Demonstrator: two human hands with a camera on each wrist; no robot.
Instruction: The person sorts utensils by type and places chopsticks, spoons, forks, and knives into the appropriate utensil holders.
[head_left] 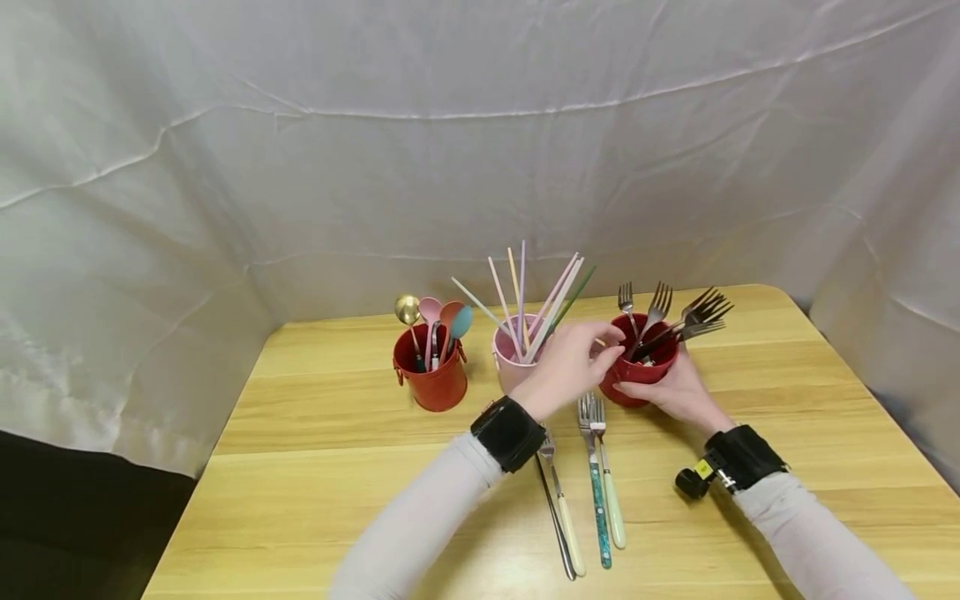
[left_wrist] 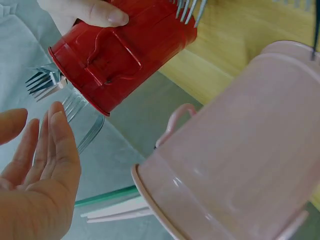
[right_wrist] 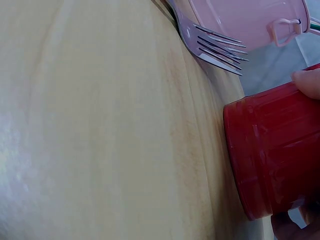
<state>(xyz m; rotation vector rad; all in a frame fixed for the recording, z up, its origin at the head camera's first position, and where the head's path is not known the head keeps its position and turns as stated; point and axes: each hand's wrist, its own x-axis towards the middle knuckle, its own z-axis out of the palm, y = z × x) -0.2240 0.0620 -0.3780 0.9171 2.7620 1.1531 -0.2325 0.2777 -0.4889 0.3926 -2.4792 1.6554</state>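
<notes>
My right hand (head_left: 686,392) grips a small red metal bucket (left_wrist: 125,50) around its side, thumb across the front. Inside it stand several forks (head_left: 703,312), most of them leaning right, tines up. My left hand (head_left: 570,362) hovers at the bucket's left rim; in the left wrist view its fingers (left_wrist: 65,135) are extended beside the fork tines, with nothing between them. In front of the buckets, several forks lie on the table, among them a teal-handled fork (head_left: 601,517) and a cream-handled fork (head_left: 570,533).
Left of the gripped bucket stands a pink bucket (left_wrist: 240,145) holding several long thin coloured sticks (head_left: 522,292). Farther left is another red bucket (head_left: 438,390) with spoons (head_left: 452,315). Grey cloth (head_left: 450,183) hangs behind the wooden table (head_left: 322,433).
</notes>
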